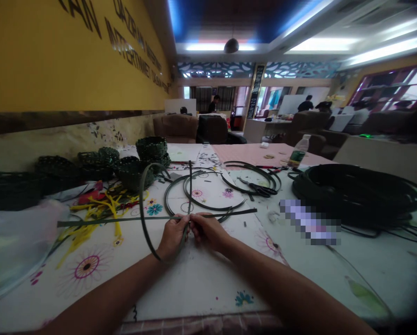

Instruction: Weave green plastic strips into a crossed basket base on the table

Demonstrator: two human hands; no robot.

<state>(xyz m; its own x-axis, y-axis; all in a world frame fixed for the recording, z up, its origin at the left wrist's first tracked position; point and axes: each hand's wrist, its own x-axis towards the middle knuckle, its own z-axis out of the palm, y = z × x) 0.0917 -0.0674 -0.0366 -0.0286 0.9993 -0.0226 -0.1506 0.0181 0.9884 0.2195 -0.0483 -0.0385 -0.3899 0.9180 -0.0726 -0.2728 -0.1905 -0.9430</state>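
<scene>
Pinching at the strip crossing, the left hand [172,235] is closing thumb and fingers around the join, at the centre of the frame. The right hand [208,230] is pressing its fingertips onto the same point from the other side. The horizontal strip [107,221], flat and dark green, is extending from centre left to just right of centre. The upright strip [190,186] is rising from between the hands. A curved strip [142,204] is arching on the left hand's side; whether it is continuing into the upright strip cannot be told.

Handling: the strips are appearing light, springy and smooth, likely to be slipping or recoiling if released. Grip flat faces at the crossing; leave long ends free. Breakage is seeming unlikely.

Beyond the hands, loosely coiled strips [208,206] are lying on the cloth-covered desk [191,288]. Scissors [262,190] are resting right of centre; a bottle [298,153] is standing behind. A large coil [355,197] is occupying the right. Yellow strips [115,209] are lying left of centre, with woven baskets [151,150] standing behind them and a plastic bag [16,246] sitting at lower left.
</scene>
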